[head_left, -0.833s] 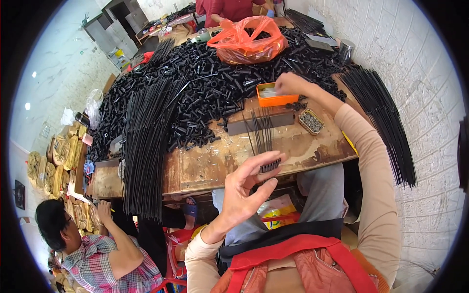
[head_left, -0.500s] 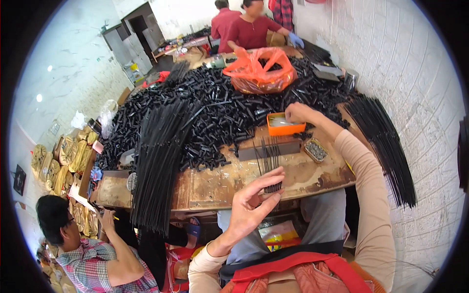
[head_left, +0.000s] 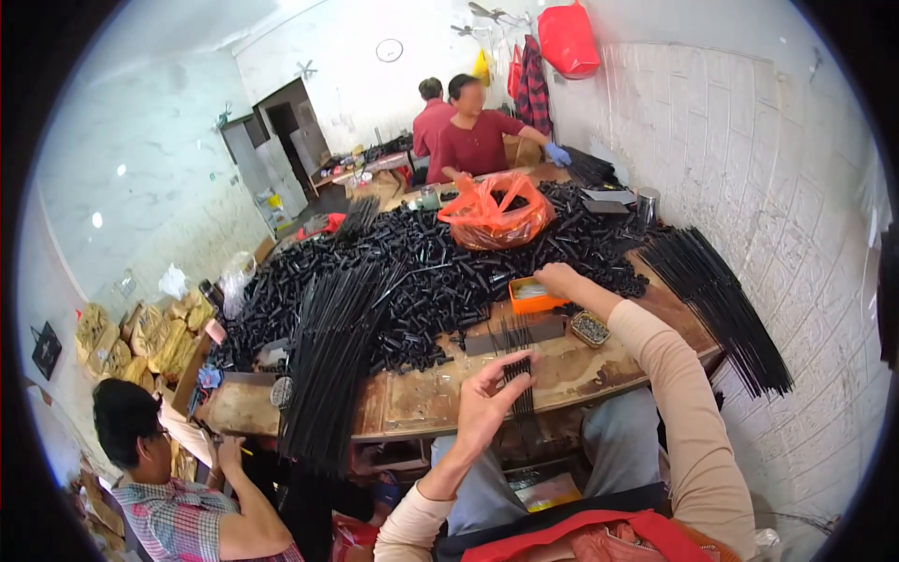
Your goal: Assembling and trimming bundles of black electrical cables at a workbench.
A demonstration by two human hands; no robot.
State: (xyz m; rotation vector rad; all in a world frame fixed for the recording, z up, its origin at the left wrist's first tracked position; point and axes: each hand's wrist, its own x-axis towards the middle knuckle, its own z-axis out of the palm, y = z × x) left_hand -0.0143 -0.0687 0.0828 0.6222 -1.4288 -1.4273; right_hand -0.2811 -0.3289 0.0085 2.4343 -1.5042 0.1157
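Observation:
My left hand is at the table's front edge, thumb and fingers closed round a small bunch of thin black rods. The rods' far ends fan out over a dark flat bar on the table. My right hand reaches to an orange box with slim pale pieces inside. Its fingers are drawn together at the box's right side; their tips and anything in them are hidden. Just right of the box is a small tray of tiny metal pieces.
A large heap of short black parts covers the wooden table. Bundles of long black rods lie left and right. An orange plastic bag sits on the heap. One person works at lower left, two others at the back.
The view has tilted up, showing more of the back wall. My left hand still holds the rods. My right hand stays at the orange box, slightly nearer its top right corner.

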